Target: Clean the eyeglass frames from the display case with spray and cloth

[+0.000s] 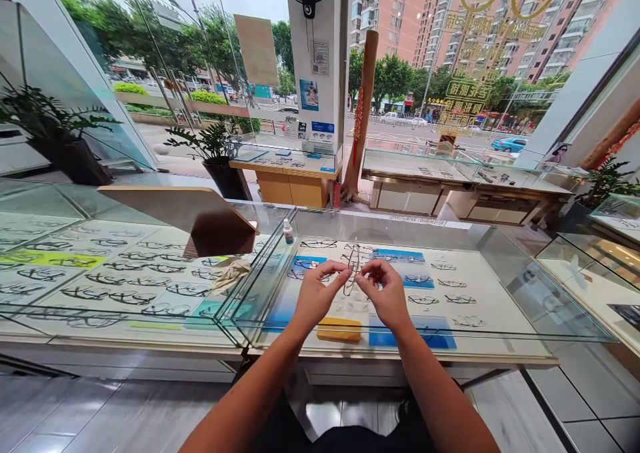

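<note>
A thin dark-framed pair of glasses [353, 266] is held upright and edge-on above the glass display counter [500, 286]. My left hand [316, 293] pinches its left side with thumb and fingers. My right hand [384, 292] pinches the other side. Both forearms reach out from the bottom of the view. Under the glass lie rows of eyeglass frames [440, 283] on white and blue mats.
A small dropper bottle [288, 232] stands on the counter top, left of my hands. A yellow block [339, 329] and a crumpled cloth [231, 273] lie near. A tilted wooden-backed mirror [210, 223] stands on the left counter. More showcases, potted plants and windows are behind.
</note>
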Tool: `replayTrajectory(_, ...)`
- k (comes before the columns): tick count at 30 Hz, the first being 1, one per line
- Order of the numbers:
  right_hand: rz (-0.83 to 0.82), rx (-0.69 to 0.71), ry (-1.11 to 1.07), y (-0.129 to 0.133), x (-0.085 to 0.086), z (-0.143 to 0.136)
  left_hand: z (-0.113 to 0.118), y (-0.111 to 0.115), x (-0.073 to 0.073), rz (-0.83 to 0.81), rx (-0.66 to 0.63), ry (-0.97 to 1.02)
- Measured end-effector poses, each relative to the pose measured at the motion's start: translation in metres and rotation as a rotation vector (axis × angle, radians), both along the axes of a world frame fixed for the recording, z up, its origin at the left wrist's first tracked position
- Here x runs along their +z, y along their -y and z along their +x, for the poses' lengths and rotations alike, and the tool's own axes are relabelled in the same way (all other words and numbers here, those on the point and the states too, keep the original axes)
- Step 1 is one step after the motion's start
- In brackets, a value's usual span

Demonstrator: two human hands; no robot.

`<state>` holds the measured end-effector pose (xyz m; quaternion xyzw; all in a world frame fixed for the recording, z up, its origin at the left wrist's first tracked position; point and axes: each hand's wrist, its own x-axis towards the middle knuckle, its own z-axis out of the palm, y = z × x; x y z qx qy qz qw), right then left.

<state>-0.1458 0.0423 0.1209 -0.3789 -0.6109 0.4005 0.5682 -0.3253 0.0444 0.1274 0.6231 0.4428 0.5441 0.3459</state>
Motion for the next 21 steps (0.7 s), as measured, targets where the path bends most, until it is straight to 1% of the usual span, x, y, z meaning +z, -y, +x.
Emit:
replayTrajectory(3,0.009,-0.036,0.014,0.002,-0.001,0.001,0.002,0.005,0.003,0.028,0.013,-0.024)
replayTrajectory(9,-0.016,0.001,0.028,0.003,-0.006,0.005,0.004,0.007,0.002,0.019,-0.029,-0.062)
replayTrajectory(14,-0.028,0.035,0.003,0.005,-0.007,0.005,0.003,0.008,-0.002,0.005,-0.059,-0.081)
replayTrajectory(18,-0.03,0.044,0.003,0.004,-0.009,0.006,0.0,0.007,-0.008,0.004,-0.047,-0.082)
replayTrajectory(21,-0.021,0.025,0.005,0.001,-0.014,0.01,-0.004,0.002,-0.014,-0.029,-0.027,-0.03)
